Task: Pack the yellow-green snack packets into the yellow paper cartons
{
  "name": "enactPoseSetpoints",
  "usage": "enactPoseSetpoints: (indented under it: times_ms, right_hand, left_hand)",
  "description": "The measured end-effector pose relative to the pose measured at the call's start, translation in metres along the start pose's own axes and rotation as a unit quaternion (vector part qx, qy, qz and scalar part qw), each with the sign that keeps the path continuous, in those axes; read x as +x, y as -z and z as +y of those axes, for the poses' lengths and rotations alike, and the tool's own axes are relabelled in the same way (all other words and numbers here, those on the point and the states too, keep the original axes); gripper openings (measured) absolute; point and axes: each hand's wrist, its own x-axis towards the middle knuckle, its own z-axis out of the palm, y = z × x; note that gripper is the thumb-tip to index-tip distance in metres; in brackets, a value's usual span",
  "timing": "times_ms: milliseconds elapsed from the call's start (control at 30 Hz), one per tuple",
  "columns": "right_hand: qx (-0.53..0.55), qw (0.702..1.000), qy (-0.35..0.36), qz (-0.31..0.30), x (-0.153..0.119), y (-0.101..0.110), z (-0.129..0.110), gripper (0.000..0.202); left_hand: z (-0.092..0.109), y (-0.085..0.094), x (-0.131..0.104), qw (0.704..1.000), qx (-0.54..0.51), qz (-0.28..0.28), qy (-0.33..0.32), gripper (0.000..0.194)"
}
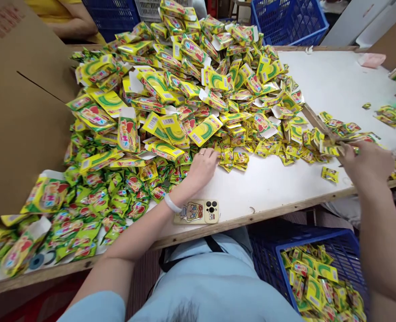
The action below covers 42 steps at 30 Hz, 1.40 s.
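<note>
My left hand [202, 169], with a ring and a pale wristband, rests at the front of a big heap of yellow candy boxes [206, 130]. Its fingers are bent down close together against small yellow candy packets [234, 157]; whatever is under the fingertips is hidden. To the left of it lie many green candy packets [83, 201]. On the right, my right hand [365, 164] is closed near the near end of a wooden strip [317, 120], beside more yellow packets. What its fingers hold I cannot make out. A single packet [330, 174] lies left of that hand.
A phone in a cartoon case [196, 212] lies near the wooden table edge [251, 219]. Below stands a blue crate [342, 250] holding candy boxes. A cardboard carton [23, 112] rises at left, a tape roll [36, 261] before it. Another person's arm [73, 27] shows behind.
</note>
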Motion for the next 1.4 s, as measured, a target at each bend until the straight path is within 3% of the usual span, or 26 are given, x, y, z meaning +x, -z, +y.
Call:
enactPoseSetpoints:
  times_ms: [67, 133, 233, 333, 433, 533, 633, 700, 767, 833, 867, 933, 967, 1000, 1067, 1133, 1200, 1300, 1400]
  right_hand:
    - [-0.034, 0.999, 0.019, 0.013, 0.006, -0.023, -0.009, 0.03]
    - [0.028, 0.996, 0.053, -0.063, 0.0, -0.065, -0.041, 0.032]
    - [0.083, 0.967, 0.153, -0.186, -0.018, -0.132, -0.094, 0.047]
    - [0.034, 0.956, 0.178, -0.231, -0.032, -0.167, -0.118, 0.035]
    - [0.002, 0.96, 0.161, -0.23, -0.041, -0.163, -0.113, 0.03]
    - [0.009, 0.973, 0.144, -0.18, -0.049, -0.144, -0.102, 0.032]
    - [0.141, 0.982, 0.042, -0.115, -0.057, -0.129, -0.102, 0.032]
    - [0.296, 0.945, -0.066, -0.12, -0.063, -0.126, -0.11, 0.034]
    - [0.421, 0.884, -0.149, -0.138, -0.069, -0.125, -0.121, 0.041]
    - [0.477, 0.85, -0.175, -0.14, -0.077, -0.126, -0.134, 0.044]
    - [0.481, 0.851, -0.17, -0.129, -0.081, -0.128, -0.14, 0.043]
    - [0.448, 0.881, -0.129, -0.073, -0.091, -0.132, -0.151, 0.036]
    - [0.41, 0.907, -0.092, -0.028, -0.095, -0.134, -0.156, 0.03]
    - [0.359, 0.932, -0.039, 0.02, -0.099, -0.136, -0.16, 0.024]
    - [0.238, 0.962, 0.104, 0.089, -0.106, -0.138, -0.166, 0.017]
    - [0.13, 0.953, 0.256, 0.099, -0.11, -0.138, -0.17, 0.023]
    - [0.061, 0.928, 0.358, 0.087, -0.111, -0.136, -0.175, 0.034]
    - [0.02, 0.913, 0.399, 0.081, -0.111, -0.134, -0.179, 0.035]
    - [0.044, 0.916, 0.392, 0.073, -0.111, -0.134, -0.179, 0.034]
  left_hand:
    - [-0.015, 0.003, -0.002, 0.994, 0.108, 0.006, 0.031, 0.038]
    - [-0.026, 0.0, -0.013, 0.987, 0.159, 0.007, 0.038, 0.044]
    - [-0.037, -0.012, -0.033, 0.984, 0.171, 0.012, 0.043, 0.048]
    - [-0.043, -0.02, -0.044, 0.986, 0.158, 0.026, 0.041, 0.043]
    - [-0.043, -0.018, -0.043, 0.987, 0.159, 0.035, 0.02, 0.036]
    - [-0.036, -0.015, -0.033, 0.986, 0.16, 0.05, 0.025, 0.051]
    - [-0.027, -0.019, -0.019, 0.987, 0.159, 0.024, 0.02, 0.063]
    - [-0.024, -0.024, -0.012, 0.986, 0.165, -0.021, -0.004, 0.059]
    - [-0.025, -0.027, -0.009, 0.986, 0.16, -0.043, -0.014, 0.048]
    - [-0.027, -0.026, -0.01, 0.993, 0.114, -0.025, -0.002, 0.036]
    - [-0.027, -0.025, -0.012, 0.998, 0.065, -0.006, 0.013, 0.031]
    - [-0.025, -0.02, -0.017, 0.994, -0.093, 0.033, 0.056, 0.026]
    - [-0.021, -0.018, -0.021, 0.976, -0.198, 0.043, 0.079, 0.029]
    - [-0.016, -0.016, -0.024, 0.945, -0.308, 0.041, 0.101, 0.034]
    - [-0.003, -0.013, -0.03, 0.856, -0.499, 0.004, 0.135, 0.042]
    - [0.01, -0.01, -0.035, 0.773, -0.614, -0.036, 0.157, 0.047]
    - [0.02, -0.007, -0.037, 0.724, -0.665, -0.049, 0.178, 0.051]
    - [0.028, -0.005, -0.038, 0.702, -0.686, -0.048, 0.188, 0.058]
    - [0.031, -0.005, -0.041, 0.742, -0.651, -0.057, 0.152, 0.058]
